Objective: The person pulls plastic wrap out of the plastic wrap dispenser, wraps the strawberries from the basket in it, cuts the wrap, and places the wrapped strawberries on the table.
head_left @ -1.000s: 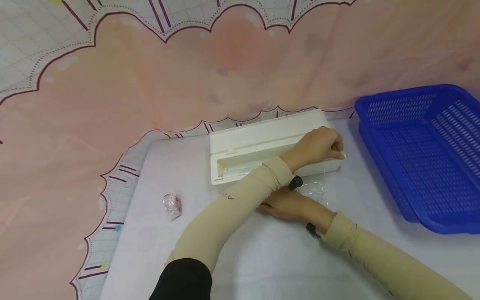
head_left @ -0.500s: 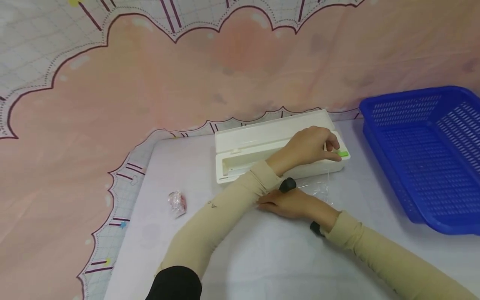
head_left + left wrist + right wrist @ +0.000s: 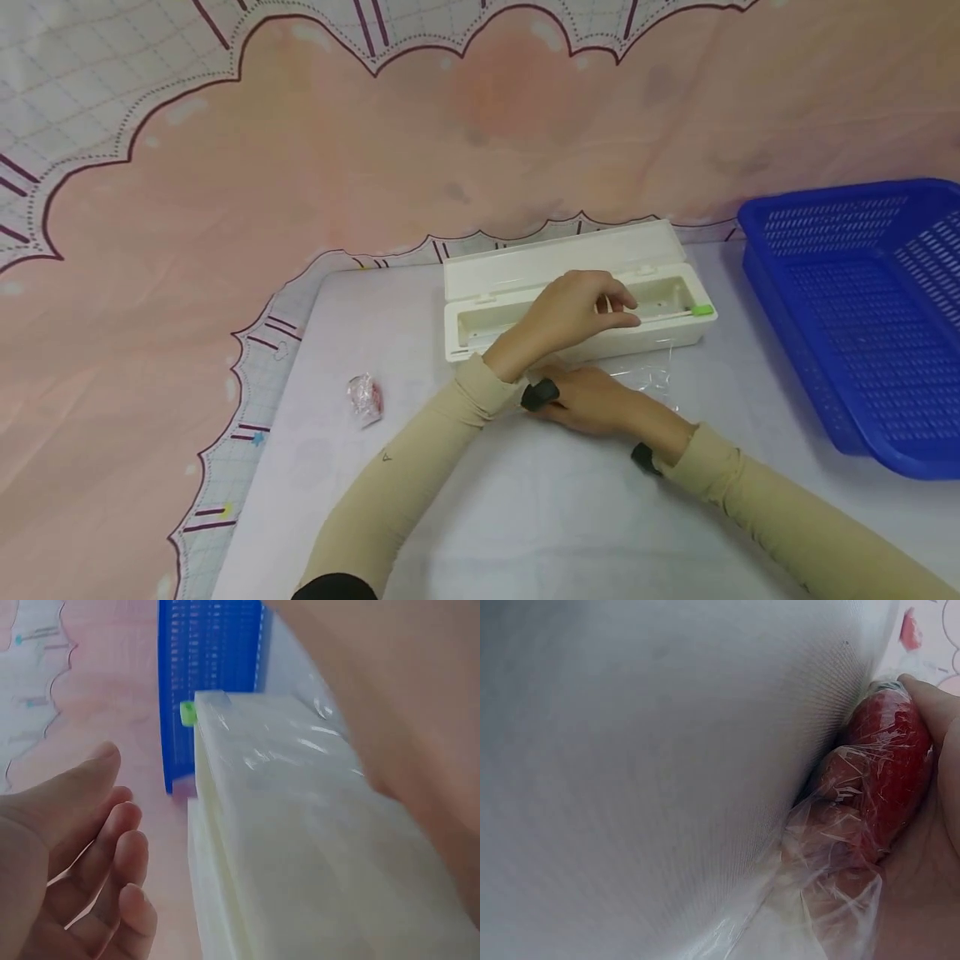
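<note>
A long white cling film dispenser (image 3: 585, 343) lies on the table with its lid raised. A green slider (image 3: 702, 310) sits at the right end of its front rim. My left hand (image 3: 573, 308) hovers over the dispenser, fingers loosely bent and apart, holding nothing. In the left wrist view, that hand (image 3: 82, 862) is beside the dispenser, touching nothing. Below the dispenser my right hand (image 3: 592, 400) rests low at the table. In the right wrist view its fingers curl round a smooth, rounded red item wrapped in clear film (image 3: 892, 765); its exact kind cannot be told.
Loose clear film (image 3: 648, 379) spreads between the dispenser and my right wrist. Another film-wrapped reddish bundle (image 3: 365, 400) lies at the left on the white tabletop (image 3: 525, 517). A blue plastic basket (image 3: 847, 325) stands at the right. A patterned cloth (image 3: 375, 167) spans the back.
My left hand has let go of the green slider at the dispenser's right end and drawn back leftward. The right hand keeps its place. The head view has shifted slightly.
</note>
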`<control>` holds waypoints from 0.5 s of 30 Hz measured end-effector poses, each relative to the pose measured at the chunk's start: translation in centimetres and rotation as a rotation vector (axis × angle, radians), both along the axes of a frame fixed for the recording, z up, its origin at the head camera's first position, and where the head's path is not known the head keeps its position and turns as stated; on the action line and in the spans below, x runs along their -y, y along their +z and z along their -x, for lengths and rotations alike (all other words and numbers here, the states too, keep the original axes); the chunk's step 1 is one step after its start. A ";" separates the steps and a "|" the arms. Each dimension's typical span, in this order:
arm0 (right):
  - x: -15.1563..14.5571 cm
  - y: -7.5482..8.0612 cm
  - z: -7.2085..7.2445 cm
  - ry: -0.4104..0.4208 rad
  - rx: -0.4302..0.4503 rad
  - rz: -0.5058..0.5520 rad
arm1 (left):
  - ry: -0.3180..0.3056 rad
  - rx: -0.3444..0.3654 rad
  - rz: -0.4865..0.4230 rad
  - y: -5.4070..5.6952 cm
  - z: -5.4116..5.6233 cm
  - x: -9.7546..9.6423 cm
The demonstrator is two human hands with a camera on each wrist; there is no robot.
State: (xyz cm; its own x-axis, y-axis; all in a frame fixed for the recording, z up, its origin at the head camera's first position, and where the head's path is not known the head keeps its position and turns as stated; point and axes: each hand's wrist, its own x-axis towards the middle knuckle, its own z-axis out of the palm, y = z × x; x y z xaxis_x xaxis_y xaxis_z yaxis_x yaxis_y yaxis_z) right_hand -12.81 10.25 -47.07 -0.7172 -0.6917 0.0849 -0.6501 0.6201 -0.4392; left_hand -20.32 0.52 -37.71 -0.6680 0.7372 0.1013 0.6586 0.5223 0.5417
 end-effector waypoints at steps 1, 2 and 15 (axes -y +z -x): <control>0.0 0.0 0.0 0.016 -0.002 -0.012 | 0.011 -0.005 -0.013 -0.2 -0.1 0.7; 0.1 0.1 0.0 0.030 -0.001 -0.022 | 0.025 -0.005 -0.020 -0.4 -0.3 1.4; 0.4 0.5 0.1 0.043 0.051 -0.085 | 0.170 0.013 -0.152 -2.7 -2.1 9.4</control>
